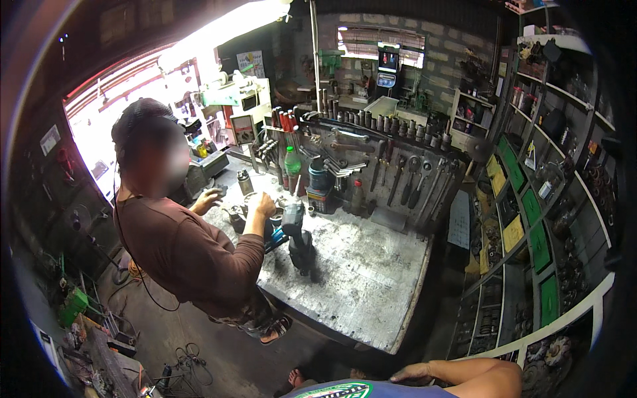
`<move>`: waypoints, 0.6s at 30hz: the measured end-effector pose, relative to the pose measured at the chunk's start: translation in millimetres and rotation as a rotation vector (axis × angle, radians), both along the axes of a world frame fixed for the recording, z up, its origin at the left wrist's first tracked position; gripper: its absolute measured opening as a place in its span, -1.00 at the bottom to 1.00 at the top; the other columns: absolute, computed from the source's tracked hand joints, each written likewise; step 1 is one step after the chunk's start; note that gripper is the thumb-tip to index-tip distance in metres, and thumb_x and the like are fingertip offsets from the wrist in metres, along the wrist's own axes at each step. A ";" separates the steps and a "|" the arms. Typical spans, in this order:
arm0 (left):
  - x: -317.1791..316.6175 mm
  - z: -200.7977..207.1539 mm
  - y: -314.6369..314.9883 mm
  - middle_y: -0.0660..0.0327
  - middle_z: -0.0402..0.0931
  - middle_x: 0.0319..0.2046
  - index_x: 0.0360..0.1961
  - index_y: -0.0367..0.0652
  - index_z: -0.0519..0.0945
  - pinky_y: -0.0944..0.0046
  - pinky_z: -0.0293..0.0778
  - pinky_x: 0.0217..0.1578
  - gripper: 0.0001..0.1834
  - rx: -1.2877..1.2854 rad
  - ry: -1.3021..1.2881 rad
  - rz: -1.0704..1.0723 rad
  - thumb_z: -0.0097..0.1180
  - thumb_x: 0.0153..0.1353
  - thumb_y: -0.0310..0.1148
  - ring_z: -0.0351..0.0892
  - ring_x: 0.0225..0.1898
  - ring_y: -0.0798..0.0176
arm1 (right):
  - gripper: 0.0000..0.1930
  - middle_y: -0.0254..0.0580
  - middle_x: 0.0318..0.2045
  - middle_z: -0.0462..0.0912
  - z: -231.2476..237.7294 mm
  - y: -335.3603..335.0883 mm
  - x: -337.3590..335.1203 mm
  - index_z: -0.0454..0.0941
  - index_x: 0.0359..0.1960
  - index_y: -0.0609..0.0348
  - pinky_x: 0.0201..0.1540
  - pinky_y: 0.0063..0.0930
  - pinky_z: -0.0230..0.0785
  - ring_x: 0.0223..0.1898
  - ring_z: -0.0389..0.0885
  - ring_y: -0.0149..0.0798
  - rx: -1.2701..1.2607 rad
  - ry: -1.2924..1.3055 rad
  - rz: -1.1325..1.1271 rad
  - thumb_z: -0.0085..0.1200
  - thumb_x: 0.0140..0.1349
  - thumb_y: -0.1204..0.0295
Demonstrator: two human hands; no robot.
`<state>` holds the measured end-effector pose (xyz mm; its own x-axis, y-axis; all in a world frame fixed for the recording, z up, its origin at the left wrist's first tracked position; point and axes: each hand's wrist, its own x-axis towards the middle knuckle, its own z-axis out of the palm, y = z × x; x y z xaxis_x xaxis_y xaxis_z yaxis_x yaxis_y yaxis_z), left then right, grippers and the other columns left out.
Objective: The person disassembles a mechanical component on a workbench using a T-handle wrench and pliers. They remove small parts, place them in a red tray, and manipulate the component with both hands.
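Observation:
My right hand is at the lower edge, against my blue shirt, its elbow bent out to the right. It looks smudged; its fingers lie stretched out, partly hidden, and nothing shows in them. My left hand is out of view. Beyond my right hand stands a metal-topped workbench. A dark cordless power tool stands on the bench. A co-worker in a brown top stands at its left side; that person's right hand is raised over small dark metal parts, the other beside them.
A tool rack with sockets, ratchets and wrenches lines the bench's back. A green bottle and a blue container stand before it. Shelves with green and yellow bins fill the right. Cables lie on the floor.

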<state>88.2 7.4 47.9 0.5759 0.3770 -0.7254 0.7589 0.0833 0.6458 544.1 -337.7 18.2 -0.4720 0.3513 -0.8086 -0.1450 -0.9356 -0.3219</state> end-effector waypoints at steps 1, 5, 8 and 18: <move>-2.7 -1.6 0.9 0.13 0.74 -0.03 0.10 -0.26 0.67 0.13 0.56 0.03 -0.63 0.000 0.000 0.016 0.19 0.56 -0.15 0.64 -0.09 0.24 | -0.40 -0.15 0.32 0.65 -0.3 -9.5 -0.2 0.59 0.33 0.29 0.34 -0.30 0.46 0.25 0.60 -0.29 -0.364 0.205 -0.014 0.12 0.57 -0.02; -18.0 -7.7 3.8 0.13 0.74 -0.03 0.10 -0.26 0.67 0.13 0.56 0.03 -0.64 0.002 0.016 0.097 0.19 0.56 -0.16 0.65 -0.09 0.23 | -0.39 -0.16 0.30 0.66 -5.9 -23.7 8.1 0.60 0.33 0.27 0.32 -0.30 0.46 0.24 0.61 -0.28 -0.246 0.074 -0.059 0.13 0.56 -0.03; -31.6 -12.2 1.3 0.12 0.75 -0.03 0.10 -0.26 0.68 0.13 0.57 0.02 -0.64 0.000 0.036 0.160 0.20 0.55 -0.16 0.65 -0.09 0.22 | -0.39 -0.16 0.29 0.67 -2.3 -18.3 13.8 0.60 0.32 0.26 0.31 -0.30 0.47 0.22 0.62 -0.28 -0.119 -0.058 -0.093 0.14 0.55 -0.03; -69.0 -20.8 -23.2 0.11 0.76 -0.03 0.10 -0.26 0.69 0.12 0.58 0.02 -0.64 0.000 0.094 0.373 0.21 0.54 -0.17 0.67 -0.10 0.20 | -0.39 -0.18 0.25 0.70 3.0 21.7 15.3 0.62 0.31 0.23 0.27 -0.29 0.49 0.18 0.64 -0.27 0.013 -0.177 -0.111 0.18 0.52 -0.05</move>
<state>19.2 -15.9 27.1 0.3305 0.5478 -0.7686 0.7323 0.3649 0.5750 559.4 -316.0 21.2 -0.2811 0.4043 -0.8704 -0.1867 -0.9126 -0.3636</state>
